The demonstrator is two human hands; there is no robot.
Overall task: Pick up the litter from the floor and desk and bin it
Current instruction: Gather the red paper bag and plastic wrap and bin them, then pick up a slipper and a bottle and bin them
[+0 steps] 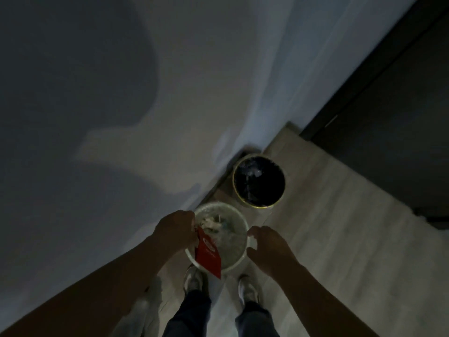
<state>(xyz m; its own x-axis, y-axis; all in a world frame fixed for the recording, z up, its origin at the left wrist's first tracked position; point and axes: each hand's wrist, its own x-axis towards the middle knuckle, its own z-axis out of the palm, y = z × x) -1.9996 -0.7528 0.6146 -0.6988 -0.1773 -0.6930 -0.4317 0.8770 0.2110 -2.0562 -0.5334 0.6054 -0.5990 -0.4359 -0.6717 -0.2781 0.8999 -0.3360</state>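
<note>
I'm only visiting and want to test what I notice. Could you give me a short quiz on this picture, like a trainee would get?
1. True or false: the left-hand grip holds a red packet.
2. The red packet hangs over which bin? A: the pale bin with litter inside. B: the dark-lined bin.
3. How many bins stand by the wall?
Key: 1 true; 2 A; 3 two (pale bin, dark-lined bin).
</note>
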